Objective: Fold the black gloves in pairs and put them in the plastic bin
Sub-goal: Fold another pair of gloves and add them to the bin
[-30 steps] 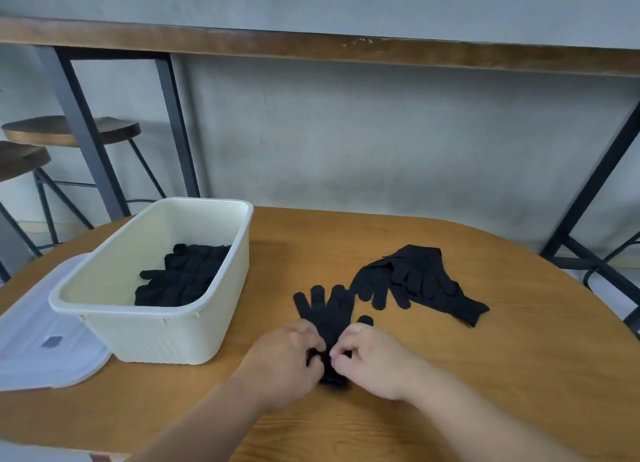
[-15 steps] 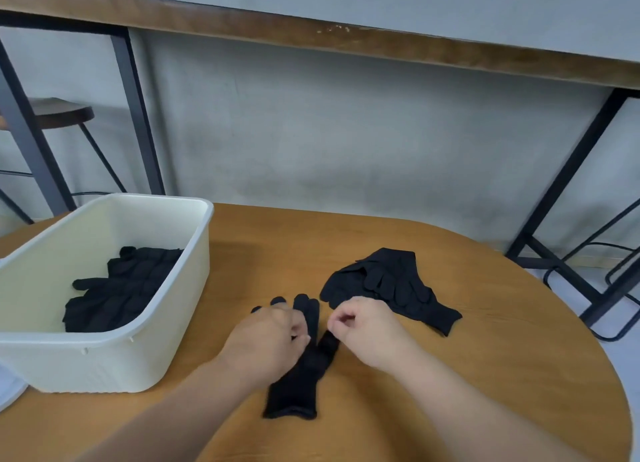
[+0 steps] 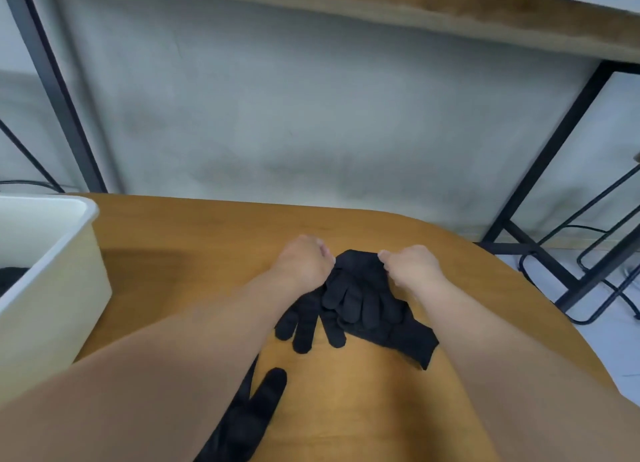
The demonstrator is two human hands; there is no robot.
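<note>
A heap of black gloves lies on the wooden table, fingers pointing toward me. My left hand and my right hand pinch the heap's far edge from either side. A single flat black glove lies nearer to me, partly under my left forearm. The cream plastic bin stands at the left edge of view; a bit of black glove shows inside it.
Black metal legs of a higher wooden counter stand behind the table, with a grey wall between them. A black wire frame sits on the floor at the right, past the table's rounded edge.
Both hands left the flat glove near me and reached forward to the heap, closing on its far edge. The camera swung right and down, pushing the bin to the left edge.
</note>
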